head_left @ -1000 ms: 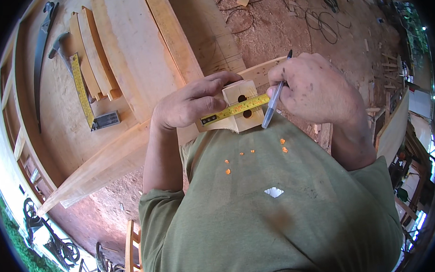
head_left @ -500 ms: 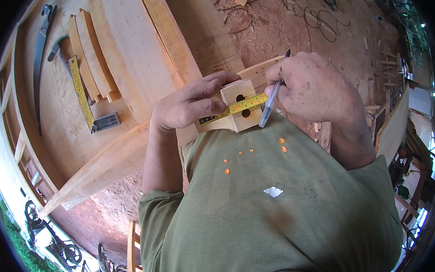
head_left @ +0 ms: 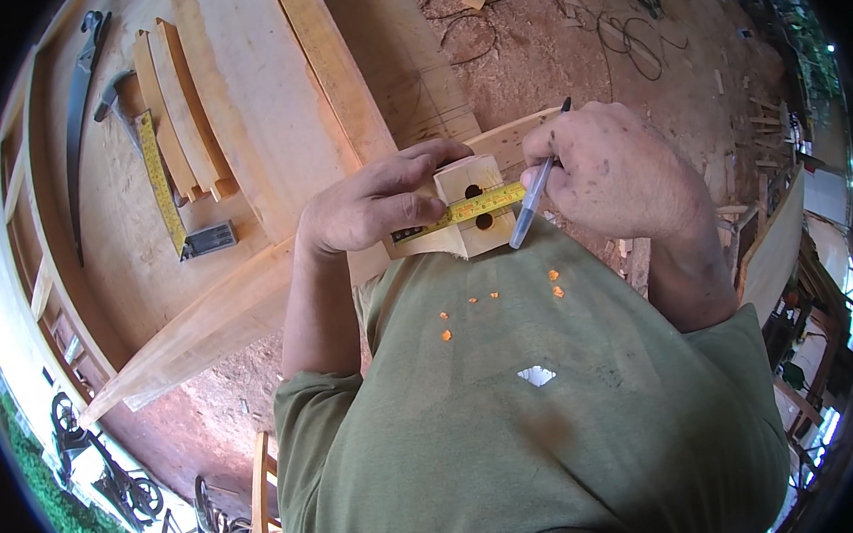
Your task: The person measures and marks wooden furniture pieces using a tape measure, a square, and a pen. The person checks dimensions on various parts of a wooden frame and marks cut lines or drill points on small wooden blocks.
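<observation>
My left hand (head_left: 369,209) is closed on a short yellow measuring tape strip (head_left: 486,203), its thumb pressing the strip against a pale wooden block (head_left: 456,181). The strip crosses the block's end face between two dark round holes. Its fingers reach over the block's far side, partly hidden. In my right hand (head_left: 626,171), a pen (head_left: 531,204) with a clear barrel and a black end is pinched between thumb and fingers. The pen slants beside the strip's right end, close to the block. The block rests near my green shirt (head_left: 514,427).
On the wooden workbench (head_left: 251,111) at left lie a handsaw (head_left: 79,122), a hammer (head_left: 113,93), a try square (head_left: 161,180) with a yellow blade, and two curved wooden strips (head_left: 191,115). Cables (head_left: 628,44) and wood scraps are strewn over the dusty floor (head_left: 551,59).
</observation>
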The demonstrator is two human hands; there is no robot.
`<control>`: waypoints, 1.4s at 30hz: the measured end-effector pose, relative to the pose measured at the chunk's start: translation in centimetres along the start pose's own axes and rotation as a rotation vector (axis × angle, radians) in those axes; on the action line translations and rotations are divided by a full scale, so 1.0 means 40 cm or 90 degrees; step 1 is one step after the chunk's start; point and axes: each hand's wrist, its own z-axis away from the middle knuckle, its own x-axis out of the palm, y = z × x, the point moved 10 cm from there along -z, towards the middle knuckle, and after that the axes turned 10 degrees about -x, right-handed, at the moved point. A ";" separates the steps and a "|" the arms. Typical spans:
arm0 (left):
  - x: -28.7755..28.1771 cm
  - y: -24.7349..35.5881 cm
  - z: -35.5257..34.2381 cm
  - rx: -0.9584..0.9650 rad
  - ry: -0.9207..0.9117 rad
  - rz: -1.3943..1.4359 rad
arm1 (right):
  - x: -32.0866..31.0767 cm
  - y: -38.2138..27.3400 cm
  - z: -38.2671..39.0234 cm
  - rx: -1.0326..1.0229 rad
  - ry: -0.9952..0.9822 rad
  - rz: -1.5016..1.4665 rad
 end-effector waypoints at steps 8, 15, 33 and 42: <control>-0.001 -0.003 0.002 -0.024 -0.007 0.007 | 0.002 0.004 -0.001 -0.001 0.002 0.005; -0.003 0.000 0.001 -0.016 0.005 0.002 | -0.001 -0.002 0.000 -0.020 0.016 0.016; 0.005 0.005 0.001 -0.009 -0.005 0.007 | -0.002 -0.005 0.004 -0.008 0.014 0.025; -0.002 -0.004 0.002 -0.015 0.003 -0.019 | 0.000 -0.007 0.005 0.007 -0.010 0.035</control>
